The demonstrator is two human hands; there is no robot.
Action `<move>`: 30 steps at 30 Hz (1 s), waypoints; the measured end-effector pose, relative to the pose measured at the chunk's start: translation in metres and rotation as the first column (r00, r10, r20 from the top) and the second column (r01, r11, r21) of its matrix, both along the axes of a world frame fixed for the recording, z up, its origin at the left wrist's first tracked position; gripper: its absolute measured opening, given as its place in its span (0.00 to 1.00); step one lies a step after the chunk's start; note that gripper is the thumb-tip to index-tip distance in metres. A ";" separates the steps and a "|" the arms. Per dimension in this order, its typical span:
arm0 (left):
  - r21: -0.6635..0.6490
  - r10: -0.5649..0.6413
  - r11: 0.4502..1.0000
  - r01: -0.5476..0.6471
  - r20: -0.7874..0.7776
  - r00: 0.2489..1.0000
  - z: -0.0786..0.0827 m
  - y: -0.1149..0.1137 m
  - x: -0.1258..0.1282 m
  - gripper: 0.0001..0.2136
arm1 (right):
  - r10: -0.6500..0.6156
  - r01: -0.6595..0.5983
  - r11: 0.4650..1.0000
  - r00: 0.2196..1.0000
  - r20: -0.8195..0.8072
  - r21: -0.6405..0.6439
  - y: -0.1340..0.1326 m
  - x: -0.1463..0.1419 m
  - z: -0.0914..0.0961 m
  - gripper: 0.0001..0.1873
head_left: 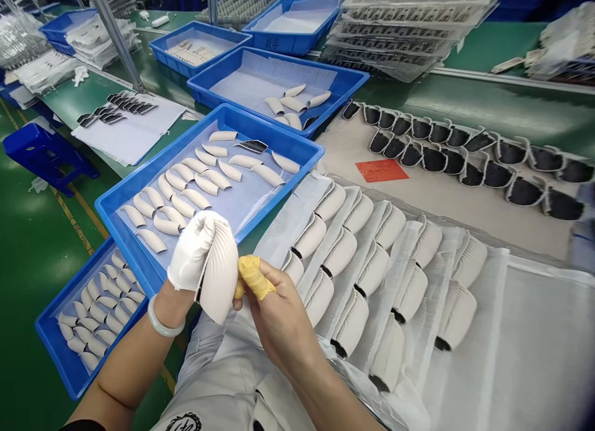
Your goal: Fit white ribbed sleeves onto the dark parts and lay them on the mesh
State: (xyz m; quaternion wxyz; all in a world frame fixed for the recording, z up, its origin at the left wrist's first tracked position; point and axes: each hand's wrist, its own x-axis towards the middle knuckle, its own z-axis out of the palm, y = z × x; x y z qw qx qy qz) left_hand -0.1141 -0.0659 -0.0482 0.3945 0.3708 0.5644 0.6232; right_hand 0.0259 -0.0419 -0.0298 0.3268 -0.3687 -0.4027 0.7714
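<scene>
My left hand (198,248), in a white glove, grips a cream, ribbed, curved shell (219,273) with a dark inner side. It is held upright above my lap. On my right hand (279,307), yellow finger cots cover the thumb and a fingertip, which are pinched together at the shell's right edge. The fingertips behind the shell are hidden. Just beyond, a blue tray (109,198) lined with white sheet holds several similar, narrower-looking shells (195,198). To the right, more ribbed shells (353,322) lie in rows on a translucent white wrap (469,387).
A lower blue tray (65,372) with several shells is at left. Dark-faced pieces (434,160) stand in two rows at the right, near a red card (382,170). Behind are more blue trays (357,77) and stacked clear blister trays (395,40). A metal post (116,37) rises at left.
</scene>
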 end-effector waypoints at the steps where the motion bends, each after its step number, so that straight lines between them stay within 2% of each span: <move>1: 0.009 0.019 1.000 -0.019 0.004 1.000 0.006 0.010 0.002 0.11 | -0.017 0.017 1.000 1.000 -0.004 0.004 0.000 0.000 -0.002 0.22; 5: 0.022 0.114 0.993 -0.114 0.005 0.994 0.018 0.034 0.005 0.10 | -0.043 0.043 0.999 0.999 -0.006 -0.005 -0.001 0.000 -0.005 0.19; 13: 0.088 0.144 0.988 -0.127 -0.230 0.963 0.029 0.032 -0.005 0.04 | -0.044 0.044 0.999 0.999 0.029 0.009 -0.001 0.004 -0.006 0.14; 17: 0.131 0.141 0.987 -0.093 -0.435 0.890 0.037 0.032 -0.006 0.02 | -0.046 0.046 0.999 0.998 0.052 0.000 -0.001 0.003 0.000 0.22; 19: 0.136 0.141 0.987 -0.080 -0.531 0.836 0.040 0.032 -0.005 0.03 | 0.026 -0.025 0.999 1.000 0.018 -0.033 0.000 0.002 0.002 0.26; 21: 0.122 0.125 0.990 -0.067 -0.579 0.806 0.042 0.030 -0.004 0.03 | 0.093 -0.095 0.993 0.995 -0.038 -0.065 0.001 0.001 0.002 0.26; 23: 0.089 0.100 0.994 -0.063 -0.525 0.845 0.044 0.029 -0.006 0.03 | 0.122 -0.130 0.988 0.988 -0.096 -0.087 0.001 0.002 -0.001 0.24; 25: 0.024 0.051 0.999 -0.045 -0.378 0.924 0.044 0.028 -0.009 0.06 | 0.127 -0.143 0.984 0.981 -0.143 -0.105 0.002 0.003 -0.003 0.22; 27: -0.041 -0.024 0.999 0.014 -0.235 0.972 0.044 0.026 -0.013 0.11 | 0.127 -0.148 0.982 0.977 -0.169 -0.120 0.003 0.005 -0.004 0.21; 30: -0.079 -0.172 0.984 0.159 -0.222 0.960 0.044 0.022 -0.015 0.15 | 0.114 -0.137 0.983 0.977 -0.180 -0.121 0.005 0.007 -0.004 0.21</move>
